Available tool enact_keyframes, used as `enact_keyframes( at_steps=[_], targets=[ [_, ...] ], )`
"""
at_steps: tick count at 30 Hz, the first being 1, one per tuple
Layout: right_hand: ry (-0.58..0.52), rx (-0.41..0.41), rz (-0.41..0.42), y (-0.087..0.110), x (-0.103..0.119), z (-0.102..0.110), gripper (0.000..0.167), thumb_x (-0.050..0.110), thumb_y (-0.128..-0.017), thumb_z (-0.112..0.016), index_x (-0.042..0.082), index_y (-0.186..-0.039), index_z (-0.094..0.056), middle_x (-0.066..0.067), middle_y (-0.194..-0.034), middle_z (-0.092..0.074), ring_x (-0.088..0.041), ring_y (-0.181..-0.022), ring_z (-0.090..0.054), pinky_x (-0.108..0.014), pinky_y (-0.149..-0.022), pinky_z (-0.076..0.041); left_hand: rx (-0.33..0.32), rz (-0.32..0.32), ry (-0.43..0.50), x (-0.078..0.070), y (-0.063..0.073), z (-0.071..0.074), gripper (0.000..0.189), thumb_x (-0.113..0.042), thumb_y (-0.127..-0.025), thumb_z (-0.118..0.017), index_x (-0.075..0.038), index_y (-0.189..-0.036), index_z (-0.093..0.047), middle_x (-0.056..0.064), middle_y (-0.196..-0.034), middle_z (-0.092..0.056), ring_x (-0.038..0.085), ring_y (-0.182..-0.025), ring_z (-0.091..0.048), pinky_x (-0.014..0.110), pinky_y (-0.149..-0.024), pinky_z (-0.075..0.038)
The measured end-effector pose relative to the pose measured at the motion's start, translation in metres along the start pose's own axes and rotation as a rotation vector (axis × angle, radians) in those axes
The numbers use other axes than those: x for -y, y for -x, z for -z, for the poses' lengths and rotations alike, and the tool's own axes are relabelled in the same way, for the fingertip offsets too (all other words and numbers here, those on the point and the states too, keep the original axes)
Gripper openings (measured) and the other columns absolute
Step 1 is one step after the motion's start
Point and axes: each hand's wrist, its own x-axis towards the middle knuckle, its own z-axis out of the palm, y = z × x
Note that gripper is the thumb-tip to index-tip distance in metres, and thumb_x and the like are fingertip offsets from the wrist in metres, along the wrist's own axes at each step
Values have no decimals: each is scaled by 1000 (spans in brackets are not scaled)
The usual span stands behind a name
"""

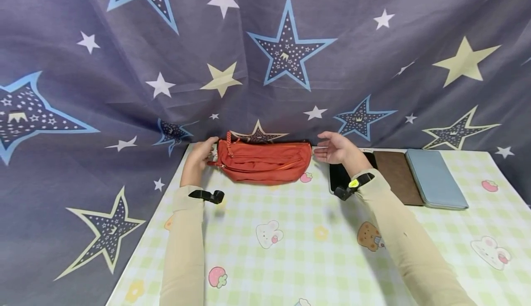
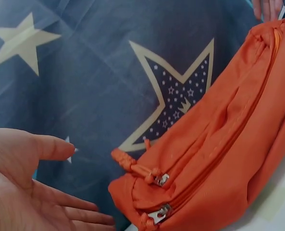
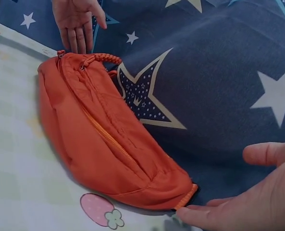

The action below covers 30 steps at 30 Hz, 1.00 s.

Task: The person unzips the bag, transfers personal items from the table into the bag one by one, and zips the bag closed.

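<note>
An orange-red zippered waist bag (image 1: 265,162) lies at the back edge of the table, against the curtain. Braided pulls hang from its zippers at the left end, clear in the left wrist view. At that end is my left hand (image 1: 200,154), fingers straight and palm turned toward the bag (image 2: 209,144). My right hand (image 1: 338,148) is beside the other end, its fingers extended and the palm facing inward. In the right wrist view those fingertips are very near the bag's corner (image 3: 118,139); whether they touch it I cannot tell. Neither hand grips anything.
Right of the bag lie a black flat tablet-like object (image 1: 338,179), partly under my right wrist, a brown flat case (image 1: 398,177) and a light blue notebook-like cover (image 1: 436,179). A dark star-patterned curtain (image 1: 265,108) rises behind the checked tablecloth (image 1: 290,269).
</note>
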Motion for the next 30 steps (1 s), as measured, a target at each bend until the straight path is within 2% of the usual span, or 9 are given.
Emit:
enact_keyframes(
  at_steps=[3, 4, 5, 9, 12, 21, 23, 26, 30],
  targets=[
    [-36, -20, -19, -5, -2, 1, 73, 31, -109, -36, 10, -164, 7, -13, -172, 1, -26, -160, -5, -34, -131, -11, 22, 9, 33, 3, -6, -1, 62, -36, -106, -48, 2, -153, -33, 14, -130, -50, 17, -96, -51, 36, -104, -44],
    [-44, -27, -22, -7, -2, 1, 73, 31, -109, -37, 10, -164, 6, -13, -172, 0, -27, -160, -5, -34, -131, -11, 25, 8, 46, 4, -8, -2, 60, -35, -107, -48, 3, -152, -36, 16, -132, -52, 19, -99, -53, 39, -110, -41],
    [-50, -33, -25, -8, -3, 1, 73, 30, -109, -37, 10, -164, 6, -13, -172, 0, -26, -160, -6, -33, -131, -11, 27, 4, 53, 5, -10, -3, 56, -34, -108, -48, 3, -148, -41, 12, -123, -54, 18, -96, -56, 40, -110, -42],
    [-55, -60, -31, -13, -5, 1, 72, 29, -108, -38, 8, -164, 2, -13, -172, -4, -26, -159, -10, -33, -131, -15, 27, -8, 78, 9, -16, -6, 33, -32, -108, -50, -2, -119, -60, 3, -89, -62, 14, -80, -61, 36, -96, -52],
    [-61, -78, -50, -14, -5, 1, 72, 29, -107, -38, 5, -164, 0, -12, -171, -7, -24, -159, -14, -33, -130, -16, 11, -7, 79, 10, -18, -6, 25, -31, -106, -55, -8, -97, -57, -2, -69, -57, 11, -67, -58, 33, -81, -54],
    [-55, -95, -85, -16, -7, 2, 65, 28, -108, -36, 2, -163, -13, -11, -169, -20, -24, -157, -22, -34, -130, -18, -60, 42, 96, 15, -25, -7, 27, -34, -98, -68, -9, -97, -58, -2, -70, -55, 10, -63, -56, 29, -73, -55],
    [-32, -104, -86, -15, -7, 2, 61, 26, -107, -37, 3, -162, -19, -15, -159, -35, -24, -156, -26, -35, -130, -20, -65, 61, 105, 15, -25, -6, 27, -35, -96, -71, -10, -96, -59, -3, -70, -55, 10, -64, -56, 28, -73, -55],
    [-7, -115, -88, -12, -7, 2, 51, 22, -108, -39, 5, -156, -34, -15, -128, -58, -24, -149, -37, -35, -128, -25, -63, 89, 115, 17, -25, -4, 27, -36, -93, -74, -12, -93, -61, -5, -70, -57, 9, -63, -57, 26, -71, -56],
    [12, -109, -74, -9, -5, 3, 28, 16, -108, -44, 2, -120, -64, -13, -92, -70, -24, -118, -60, -35, -126, -31, -32, 114, 124, 17, -23, 2, 22, -33, -92, -76, -15, -92, -63, -6, -68, -61, 8, -62, -61, 22, -69, -58]
  ],
)
